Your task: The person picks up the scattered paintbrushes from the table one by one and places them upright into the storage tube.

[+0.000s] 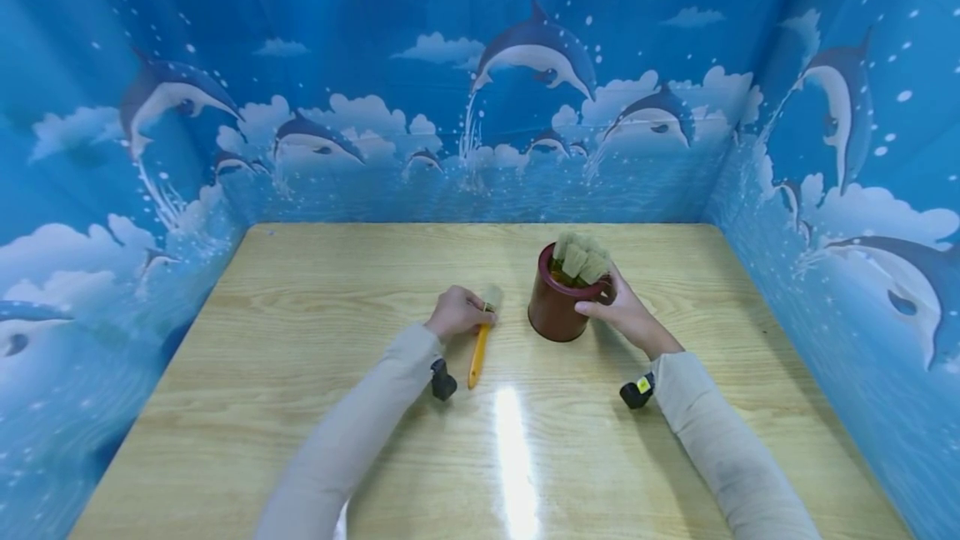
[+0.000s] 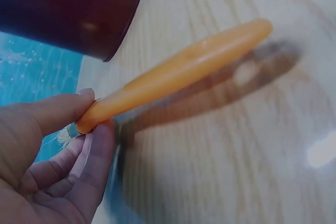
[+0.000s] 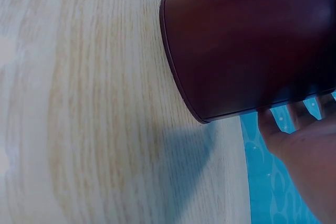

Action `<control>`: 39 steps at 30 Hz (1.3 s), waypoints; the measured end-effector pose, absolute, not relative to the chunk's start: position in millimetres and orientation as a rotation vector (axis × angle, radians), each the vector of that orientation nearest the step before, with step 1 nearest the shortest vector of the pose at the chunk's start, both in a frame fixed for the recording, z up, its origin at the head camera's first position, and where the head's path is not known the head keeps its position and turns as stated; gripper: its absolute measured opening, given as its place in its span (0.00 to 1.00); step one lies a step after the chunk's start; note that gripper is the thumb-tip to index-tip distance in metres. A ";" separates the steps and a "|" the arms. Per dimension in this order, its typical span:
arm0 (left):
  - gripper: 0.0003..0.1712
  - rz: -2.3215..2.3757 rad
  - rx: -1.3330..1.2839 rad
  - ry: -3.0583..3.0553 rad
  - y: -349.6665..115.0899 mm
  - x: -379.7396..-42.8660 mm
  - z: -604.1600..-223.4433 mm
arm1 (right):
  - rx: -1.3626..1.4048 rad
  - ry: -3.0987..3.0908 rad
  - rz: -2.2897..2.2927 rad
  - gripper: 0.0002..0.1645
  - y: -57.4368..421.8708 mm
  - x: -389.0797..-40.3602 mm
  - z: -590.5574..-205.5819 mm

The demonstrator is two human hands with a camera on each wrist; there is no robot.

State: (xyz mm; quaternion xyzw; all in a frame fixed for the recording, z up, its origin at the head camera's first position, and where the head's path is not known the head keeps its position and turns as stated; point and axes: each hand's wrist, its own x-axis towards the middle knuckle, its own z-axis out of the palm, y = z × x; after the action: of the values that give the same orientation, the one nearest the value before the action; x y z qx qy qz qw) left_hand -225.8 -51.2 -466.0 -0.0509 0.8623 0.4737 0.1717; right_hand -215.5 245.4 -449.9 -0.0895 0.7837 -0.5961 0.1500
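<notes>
My left hand (image 1: 456,312) pinches a paintbrush (image 1: 477,357) between thumb and fingertips, near where its orange handle meets the pale bristles. In the left wrist view the orange handle (image 2: 194,66) slants over the table and casts a shadow there. The bristle end points away from me. To the right stands a dark red-brown mug (image 1: 552,307) holding several brushes, their pale bristles (image 1: 577,258) upward. My right hand (image 1: 626,315) grips the mug at its handle side, thumb along the wall. In the right wrist view, fingertips (image 3: 270,127) touch the mug's side (image 3: 247,51).
A light wood-grain table (image 1: 360,265) lies under everything, with a bright light reflection near its front middle. Blue curtains (image 1: 420,132) printed with dolphins and clouds surround it at the back and both sides. A small black camera (image 1: 442,379) hangs at the left wrist.
</notes>
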 end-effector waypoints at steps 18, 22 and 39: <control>0.16 1.609 -0.181 2.262 -69.3 -241.3 -424.7 | -0.213 2.250 -1.689 0.62 245.5 -214.1 -447.2; 0.15 1.665 -0.155 2.226 -72.1 -246.1 -413.3 | -0.204 2.245 -1.686 0.62 245.7 -214.3 -447.9; 0.15 1.861 0.056 2.258 -48.8 -244.4 -350.0 | -0.221 2.231 -1.712 0.61 246.3 -216.1 -450.0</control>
State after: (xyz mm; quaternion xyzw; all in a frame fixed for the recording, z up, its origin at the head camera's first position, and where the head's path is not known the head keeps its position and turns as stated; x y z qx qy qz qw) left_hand -244.4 -48.8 -350.0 0.0192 0.7672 0.6322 0.1071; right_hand -216.1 246.3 -450.0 -0.0774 0.7809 -0.5990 0.1597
